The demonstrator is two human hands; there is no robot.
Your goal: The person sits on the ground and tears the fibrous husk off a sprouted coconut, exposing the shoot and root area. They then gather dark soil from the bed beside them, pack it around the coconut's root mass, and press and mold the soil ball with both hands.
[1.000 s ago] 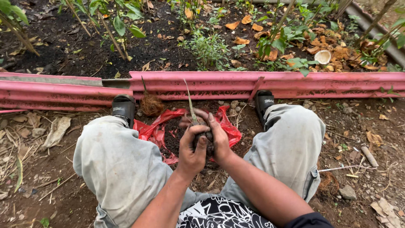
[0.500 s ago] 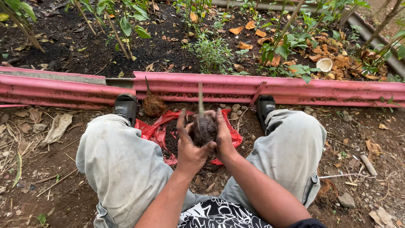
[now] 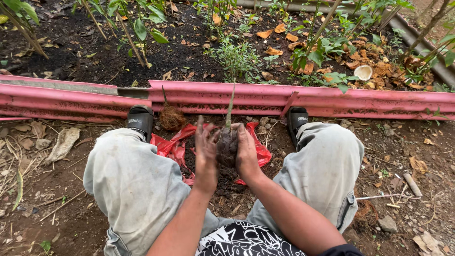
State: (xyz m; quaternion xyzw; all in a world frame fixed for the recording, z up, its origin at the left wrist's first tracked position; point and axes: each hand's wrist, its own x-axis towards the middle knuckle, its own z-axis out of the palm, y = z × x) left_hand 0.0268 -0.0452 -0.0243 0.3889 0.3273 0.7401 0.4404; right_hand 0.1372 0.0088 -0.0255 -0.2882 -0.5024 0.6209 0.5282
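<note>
We are pressing the soil ball [image 3: 227,144] of a seedling between left hand [image 3: 207,154] and right hand [image 3: 247,152], palms cupped, above the red plastic sheet's [image 3: 166,146] middle. It probably still needs firming; next calls for even squeezing, stem upright.

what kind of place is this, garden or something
Most likely an outdoor garden bed or small nursery plot. A pink edging borders dark soil with young plants, and both hands cup a seedling's root ball over a red plastic sheet.
</note>
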